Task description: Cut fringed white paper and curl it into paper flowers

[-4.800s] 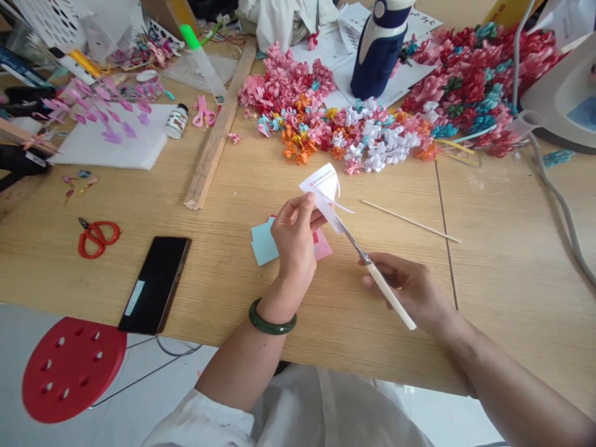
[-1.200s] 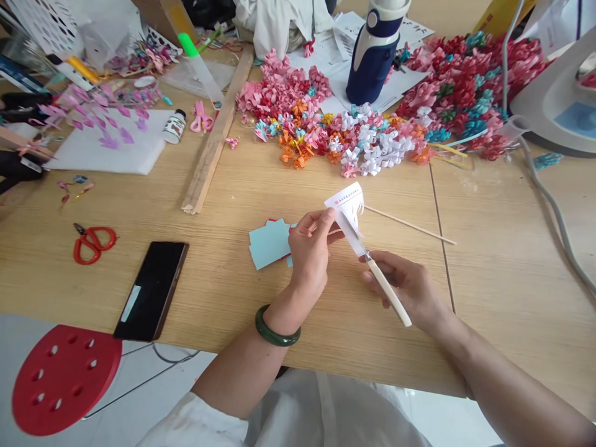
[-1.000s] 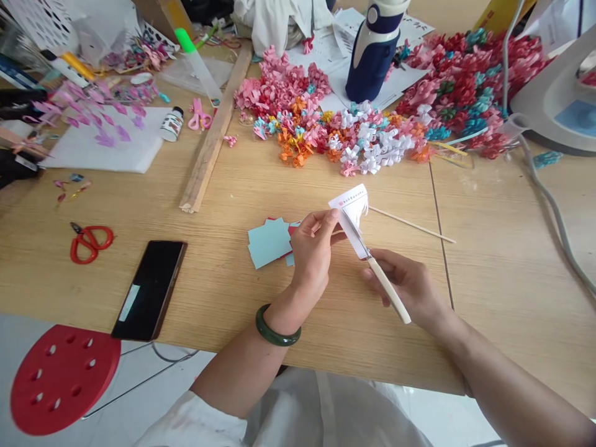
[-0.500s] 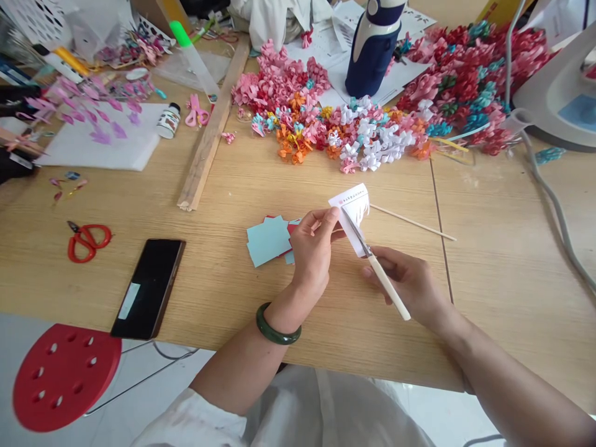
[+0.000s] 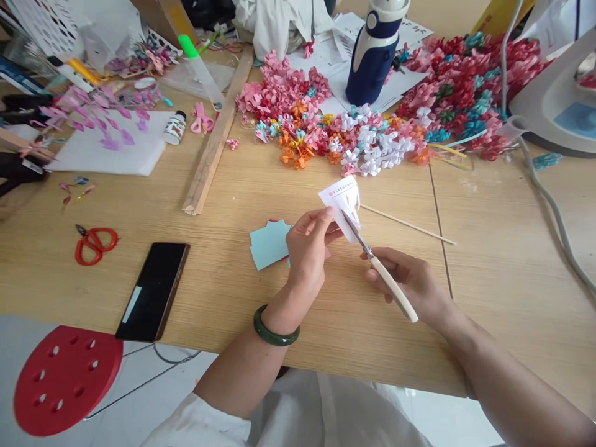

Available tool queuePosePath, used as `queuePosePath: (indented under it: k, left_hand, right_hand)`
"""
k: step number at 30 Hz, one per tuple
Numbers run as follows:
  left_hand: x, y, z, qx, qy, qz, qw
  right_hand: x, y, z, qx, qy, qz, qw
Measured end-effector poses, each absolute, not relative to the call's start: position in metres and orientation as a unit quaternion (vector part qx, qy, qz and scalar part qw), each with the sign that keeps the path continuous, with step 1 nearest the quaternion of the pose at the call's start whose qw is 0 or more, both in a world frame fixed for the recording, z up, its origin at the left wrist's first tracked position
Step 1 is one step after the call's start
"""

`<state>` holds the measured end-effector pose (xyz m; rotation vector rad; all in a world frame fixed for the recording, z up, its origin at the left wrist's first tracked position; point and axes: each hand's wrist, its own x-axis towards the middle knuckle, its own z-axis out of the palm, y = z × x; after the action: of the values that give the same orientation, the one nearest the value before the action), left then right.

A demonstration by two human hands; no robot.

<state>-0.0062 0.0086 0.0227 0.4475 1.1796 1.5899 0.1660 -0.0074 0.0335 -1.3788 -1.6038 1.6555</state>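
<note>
My left hand [image 5: 310, 248] pinches a small white piece of paper [image 5: 336, 197] with a printed line near its top. Narrow strips are cut into the paper's right side. White-handled scissors [image 5: 393, 288] are in my right hand [image 5: 410, 279], their blades lying against the paper near my left fingertips. Partly behind my left hand, light blue cards [image 5: 270, 244] lie on the table with a bit of red showing. A thin wooden stick [image 5: 410, 225] rests on the tabletop beyond my right hand.
Red-handled scissors [image 5: 95, 245] and a phone [image 5: 153, 292] lie at the left. A wooden bar [image 5: 216, 136] runs toward the back. Piles of coloured paper flowers [image 5: 298, 124], a dark blue bottle [image 5: 372, 62] and a grey cable [image 5: 549, 192] take up the far side and right.
The paper has shifted slightly left and tilted in my left hand, and its strips stand further apart. The scissors stay against it. The whole view has moved a little.
</note>
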Motion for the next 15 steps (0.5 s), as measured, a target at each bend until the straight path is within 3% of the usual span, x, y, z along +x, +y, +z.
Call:
queuePosePath:
  k: [15]
  left_hand:
    - [-0.021, 0.017, 0.027, 0.151, 0.465, 0.711, 0.505]
  right_hand:
    - [0.166, -0.007, 0.037, -0.485, -0.573, 0.636, 0.177]
